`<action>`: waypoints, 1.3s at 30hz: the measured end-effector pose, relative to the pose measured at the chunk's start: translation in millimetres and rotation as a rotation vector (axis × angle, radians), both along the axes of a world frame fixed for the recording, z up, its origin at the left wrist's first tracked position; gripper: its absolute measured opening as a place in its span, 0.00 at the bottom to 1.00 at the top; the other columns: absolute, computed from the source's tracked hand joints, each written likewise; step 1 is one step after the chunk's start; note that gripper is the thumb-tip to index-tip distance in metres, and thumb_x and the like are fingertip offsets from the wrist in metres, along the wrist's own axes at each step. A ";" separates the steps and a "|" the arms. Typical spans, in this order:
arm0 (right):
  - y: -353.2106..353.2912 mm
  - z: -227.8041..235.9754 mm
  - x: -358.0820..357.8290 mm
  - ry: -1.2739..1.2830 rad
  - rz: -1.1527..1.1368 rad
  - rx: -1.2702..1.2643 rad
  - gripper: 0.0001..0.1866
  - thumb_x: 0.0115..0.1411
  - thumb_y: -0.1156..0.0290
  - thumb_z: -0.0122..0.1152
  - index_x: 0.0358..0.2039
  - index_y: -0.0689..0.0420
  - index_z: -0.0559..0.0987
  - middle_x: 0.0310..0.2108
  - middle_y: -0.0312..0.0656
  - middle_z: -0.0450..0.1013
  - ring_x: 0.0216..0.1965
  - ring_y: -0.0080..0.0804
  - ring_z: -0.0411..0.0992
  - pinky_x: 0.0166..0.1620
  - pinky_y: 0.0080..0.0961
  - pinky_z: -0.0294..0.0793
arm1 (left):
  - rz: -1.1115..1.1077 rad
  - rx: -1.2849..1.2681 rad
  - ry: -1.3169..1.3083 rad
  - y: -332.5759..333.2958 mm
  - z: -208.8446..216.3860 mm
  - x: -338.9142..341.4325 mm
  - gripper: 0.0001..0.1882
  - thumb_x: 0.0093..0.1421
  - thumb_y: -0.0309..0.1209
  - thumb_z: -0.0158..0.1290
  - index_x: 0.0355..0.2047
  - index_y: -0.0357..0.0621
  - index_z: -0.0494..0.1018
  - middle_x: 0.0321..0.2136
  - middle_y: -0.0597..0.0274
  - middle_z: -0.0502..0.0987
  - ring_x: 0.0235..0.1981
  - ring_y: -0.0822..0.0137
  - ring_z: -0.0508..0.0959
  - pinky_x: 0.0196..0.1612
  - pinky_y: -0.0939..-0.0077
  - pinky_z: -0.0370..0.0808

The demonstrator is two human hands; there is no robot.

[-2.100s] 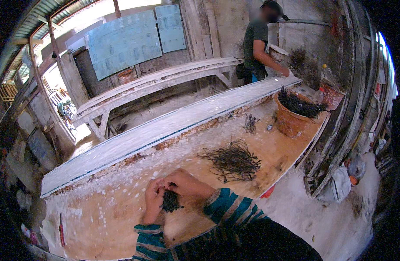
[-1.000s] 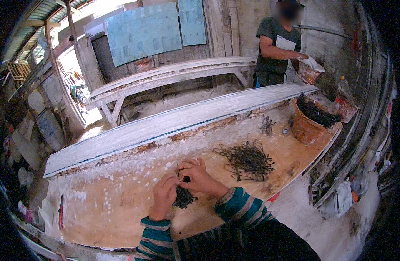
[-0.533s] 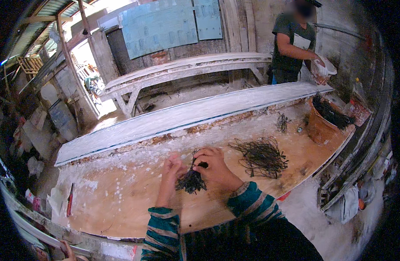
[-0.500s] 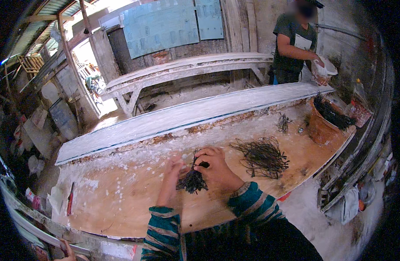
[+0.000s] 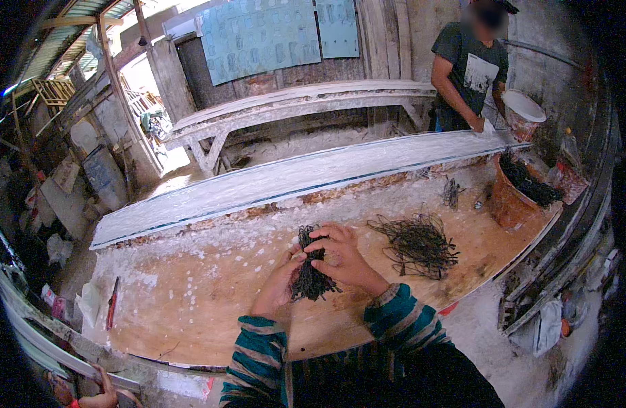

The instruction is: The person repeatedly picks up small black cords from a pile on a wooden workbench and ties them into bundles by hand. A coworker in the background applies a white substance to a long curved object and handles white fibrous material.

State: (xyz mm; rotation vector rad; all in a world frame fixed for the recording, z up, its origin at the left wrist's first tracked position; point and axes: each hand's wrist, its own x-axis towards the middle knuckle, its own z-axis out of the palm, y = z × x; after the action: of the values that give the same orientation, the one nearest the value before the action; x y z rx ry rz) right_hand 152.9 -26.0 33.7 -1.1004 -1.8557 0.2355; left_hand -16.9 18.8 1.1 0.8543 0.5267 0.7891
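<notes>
A bundle of thin black cords (image 5: 315, 284) stands upright between my two hands over the near middle of the wooden table. My left hand (image 5: 277, 284) is wrapped round its left side, thumb against the cords. On the other side my right hand (image 5: 347, 258) grips the bundle with curved fingers and thumb. The looped tops stick up above my fingers, and the cut ends fan out below. A loose, tangled pile of similar cords (image 5: 418, 246) lies on the table to the right of my right hand.
Farther right are a small cord clump (image 5: 452, 193) and an orange bucket (image 5: 509, 197) of cords. A long white board (image 5: 292, 178) crosses the table's far side; a co-worker (image 5: 466, 81) stands at its right end. A red-handled tool (image 5: 112, 306) lies left. Another person's hand (image 5: 103, 389) shows lower left.
My hands have shifted from pinching the top of the bundle to gripping round its middle. The co-worker has lowered a hand holding something white to the board; the white container stands at the right.
</notes>
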 end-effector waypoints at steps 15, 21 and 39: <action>9.6 -6.9 5.9 0.067 -0.195 0.205 0.08 0.43 0.74 0.61 0.28 0.51 0.78 0.39 0.37 0.69 0.45 0.36 0.65 0.48 0.34 0.59 | 0.055 -0.063 -0.054 7.6 0.9 -6.1 0.17 0.61 0.34 0.44 0.49 0.43 0.63 0.39 0.62 0.72 0.38 0.67 0.75 0.41 0.69 0.75; 12.2 -11.4 4.1 0.084 -0.212 0.205 0.07 0.44 0.75 0.62 0.26 0.51 0.78 0.37 0.38 0.70 0.43 0.36 0.65 0.47 0.33 0.60 | 0.067 -0.118 -0.101 8.7 0.7 -6.7 0.16 0.60 0.36 0.44 0.47 0.46 0.63 0.38 0.62 0.72 0.37 0.66 0.74 0.41 0.69 0.74; 4.3 -9.3 -5.3 -0.026 -0.142 0.072 0.12 0.44 0.64 0.66 0.31 0.48 0.78 0.25 0.29 0.71 0.36 0.30 0.66 0.48 0.37 0.52 | 0.143 0.043 -0.115 -2.9 2.2 2.6 0.11 0.54 0.23 0.52 0.39 0.41 0.69 0.35 0.63 0.74 0.36 0.68 0.74 0.37 0.78 0.71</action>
State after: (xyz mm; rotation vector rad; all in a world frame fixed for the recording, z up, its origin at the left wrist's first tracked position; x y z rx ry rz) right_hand 147.6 -21.7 24.4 -1.1841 -1.7852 0.0716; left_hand -14.3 15.9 3.3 0.8119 0.4735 0.9783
